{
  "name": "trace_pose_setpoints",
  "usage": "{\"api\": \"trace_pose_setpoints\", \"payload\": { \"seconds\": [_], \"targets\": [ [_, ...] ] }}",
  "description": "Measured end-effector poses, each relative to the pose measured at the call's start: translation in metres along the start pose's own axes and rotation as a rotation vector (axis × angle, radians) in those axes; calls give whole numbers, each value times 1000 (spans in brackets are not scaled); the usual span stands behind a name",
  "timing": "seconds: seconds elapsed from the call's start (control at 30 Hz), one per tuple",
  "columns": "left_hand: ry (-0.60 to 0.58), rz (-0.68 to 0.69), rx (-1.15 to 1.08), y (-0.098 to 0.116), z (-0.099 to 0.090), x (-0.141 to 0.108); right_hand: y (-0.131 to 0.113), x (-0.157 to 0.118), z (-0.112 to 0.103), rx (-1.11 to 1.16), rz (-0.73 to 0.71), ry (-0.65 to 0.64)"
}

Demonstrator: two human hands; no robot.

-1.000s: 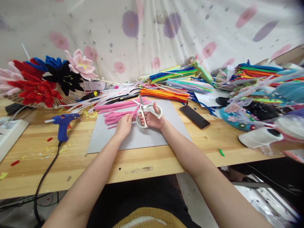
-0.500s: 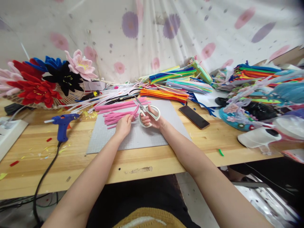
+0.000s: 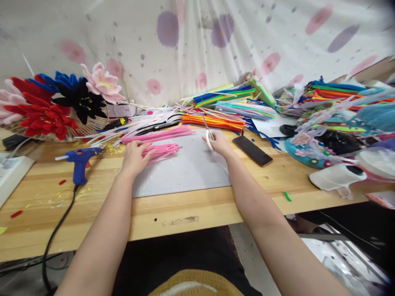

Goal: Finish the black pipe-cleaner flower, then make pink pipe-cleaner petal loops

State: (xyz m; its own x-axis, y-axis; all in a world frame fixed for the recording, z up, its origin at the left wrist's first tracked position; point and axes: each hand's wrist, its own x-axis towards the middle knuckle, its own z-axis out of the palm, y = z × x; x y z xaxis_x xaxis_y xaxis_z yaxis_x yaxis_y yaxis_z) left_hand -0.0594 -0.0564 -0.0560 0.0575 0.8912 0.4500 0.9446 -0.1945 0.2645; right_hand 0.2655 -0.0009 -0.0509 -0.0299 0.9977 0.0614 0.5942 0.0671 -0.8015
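My left hand lies on the left end of a short pink pipe cleaner bundle, its fingers apart over the stems. A longer pink bundle is just behind it. Both rest on the grey board. At the board's right side my right hand is closed on the scissors, whose white handles show at the fingers and whose blades point away toward the orange pipe cleaners.
A blue glue gun with a black cord is at left, below the fabric flowers. A phone lies right of the board. Coloured pipe cleaners line the back, and a white bottle is at right.
My left hand has moved left, from the right end of the short pink bundle to its left end. My right hand has carried the scissors right, away from the bundle.
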Motion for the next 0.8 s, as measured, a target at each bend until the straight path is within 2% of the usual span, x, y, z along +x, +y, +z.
{"api": "trace_pose_setpoints", "payload": {
  "seconds": [0.07,0.17,0.33,0.47,0.63,0.73,0.8],
  "targets": [
    [-74,87,54,5,7,-2,11,4,-4,-351,0,174],
    [-168,147,101,13,16,-1,20,8,-4,-568,27,223],
    [-219,165,148,14,27,6,24,12,2,-546,106,300],
    [-224,246,173,16,35,19,29,15,4,-520,94,330],
    [-292,314,186,26,47,42,31,16,8,-562,57,363],
    [-328,312,191,34,53,56,30,15,9,-541,57,350],
    [-343,259,213,37,56,65,30,14,9,-517,78,344]
  ]
}}
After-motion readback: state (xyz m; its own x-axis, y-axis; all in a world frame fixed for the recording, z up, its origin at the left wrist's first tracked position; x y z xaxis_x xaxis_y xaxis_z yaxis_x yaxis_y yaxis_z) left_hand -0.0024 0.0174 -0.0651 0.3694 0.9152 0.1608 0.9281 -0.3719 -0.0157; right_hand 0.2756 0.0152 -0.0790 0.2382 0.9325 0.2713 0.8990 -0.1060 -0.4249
